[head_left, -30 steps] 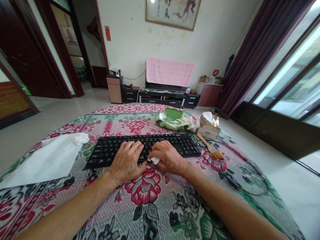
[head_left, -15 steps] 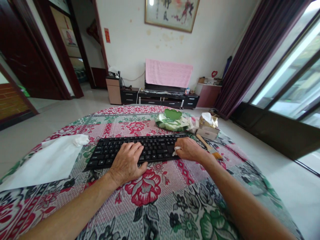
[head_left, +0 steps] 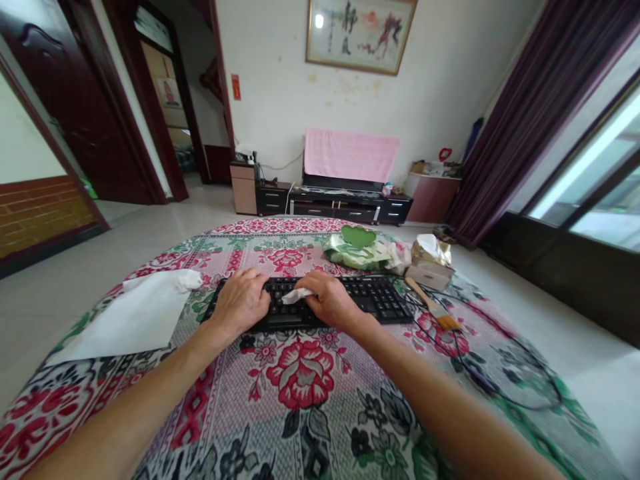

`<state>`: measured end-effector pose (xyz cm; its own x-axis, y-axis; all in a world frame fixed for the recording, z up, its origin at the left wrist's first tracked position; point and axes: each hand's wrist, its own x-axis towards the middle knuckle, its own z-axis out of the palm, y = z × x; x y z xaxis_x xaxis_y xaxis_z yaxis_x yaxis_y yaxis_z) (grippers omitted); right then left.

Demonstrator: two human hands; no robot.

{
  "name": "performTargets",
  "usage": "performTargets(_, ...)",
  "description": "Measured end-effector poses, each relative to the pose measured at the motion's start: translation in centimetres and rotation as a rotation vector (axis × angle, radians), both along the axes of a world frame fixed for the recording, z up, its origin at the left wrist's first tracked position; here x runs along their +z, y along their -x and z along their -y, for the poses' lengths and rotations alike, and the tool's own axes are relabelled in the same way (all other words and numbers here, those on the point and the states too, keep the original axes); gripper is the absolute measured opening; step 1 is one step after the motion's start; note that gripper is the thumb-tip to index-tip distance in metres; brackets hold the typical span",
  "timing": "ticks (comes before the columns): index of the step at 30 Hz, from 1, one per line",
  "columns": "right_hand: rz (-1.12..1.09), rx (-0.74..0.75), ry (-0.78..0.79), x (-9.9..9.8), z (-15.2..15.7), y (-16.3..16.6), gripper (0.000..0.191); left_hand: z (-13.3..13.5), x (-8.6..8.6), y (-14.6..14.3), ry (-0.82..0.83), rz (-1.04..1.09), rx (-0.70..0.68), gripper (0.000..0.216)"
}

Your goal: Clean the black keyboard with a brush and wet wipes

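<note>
A black keyboard (head_left: 373,297) lies across the flowered tablecloth in front of me. My left hand (head_left: 243,299) covers the keys near its left end, fingers together and curled over, thumb on the right, steadying the board. My right hand (head_left: 327,301) is closed on a crumpled white tissue (head_left: 297,295), which pokes out to the left over the middle keys. The two hands are a short gap apart. Parts of the keyboard beneath both palms are hidden.
Left of the keyboard lies a white cloth-like sheet (head_left: 135,317) with a crumpled end. To the right are a wooden-handled brush (head_left: 433,305), a black cable (head_left: 520,400), a tissue box (head_left: 430,270) and a green-and-white pack (head_left: 355,250). The patterned tablecloth (head_left: 345,387) covers the round table.
My right hand has moved left with the tissue, from the keyboard's right part to its middle. My left hand has shifted toward the left end. The view has turned slightly left.
</note>
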<state>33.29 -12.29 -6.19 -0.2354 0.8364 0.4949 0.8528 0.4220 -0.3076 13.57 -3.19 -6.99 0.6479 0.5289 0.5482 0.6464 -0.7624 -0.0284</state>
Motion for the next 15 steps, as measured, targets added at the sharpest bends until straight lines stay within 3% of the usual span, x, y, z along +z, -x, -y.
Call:
performTargets(7,0.276,-0.096,0.092,0.3,0.0,1.0,0.019,-2.2,-1.4,1.1,0.023,-0.058,0.041,0.028)
performTargets(11,0.258,-0.171,0.091,1.3,-0.6,1.4,0.015,-2.1,-0.8,1.2,0.061,-0.057,0.040,0.027)
performTargets(15,0.242,-0.137,0.055,1.3,-2.4,3.3,0.022,-2.2,-0.4,1.5,0.094,-0.071,0.029,0.026)
